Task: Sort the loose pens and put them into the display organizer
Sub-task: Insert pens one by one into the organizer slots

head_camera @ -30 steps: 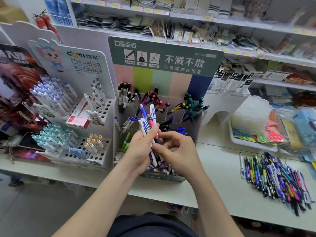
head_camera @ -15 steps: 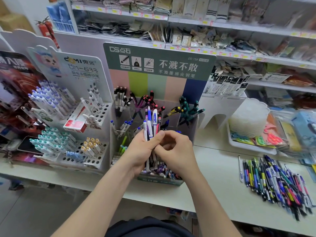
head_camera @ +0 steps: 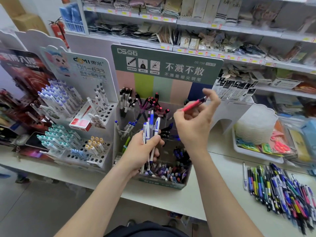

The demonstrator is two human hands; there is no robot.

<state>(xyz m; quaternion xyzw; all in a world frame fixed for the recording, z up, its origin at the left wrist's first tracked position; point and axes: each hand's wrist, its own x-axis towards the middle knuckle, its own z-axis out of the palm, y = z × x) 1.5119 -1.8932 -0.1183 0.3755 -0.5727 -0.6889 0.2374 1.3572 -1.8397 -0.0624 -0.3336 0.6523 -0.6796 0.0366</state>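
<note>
Pens, white-and-blue plastic, bunched upright (head_camera: 150,134), are clenched in the left hand (head_camera: 142,151) in front of the clear compartmented display organizer with green header (head_camera: 162,183). Right hand (head_camera: 193,124), raised over the organizer's rear compartments, pinches a pink pen (head_camera: 192,105) between fingertips, tilted. Loose multicoloured pens (head_camera: 280,190) lie heaped on the white desk (head_camera: 213,190) well to the right. White perforated pen rack (head_camera: 89,151) stands just left of the organizer.

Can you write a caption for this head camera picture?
Left hand grips a pen bundle; right hand lifts a pink pen above the display organizer.
</note>
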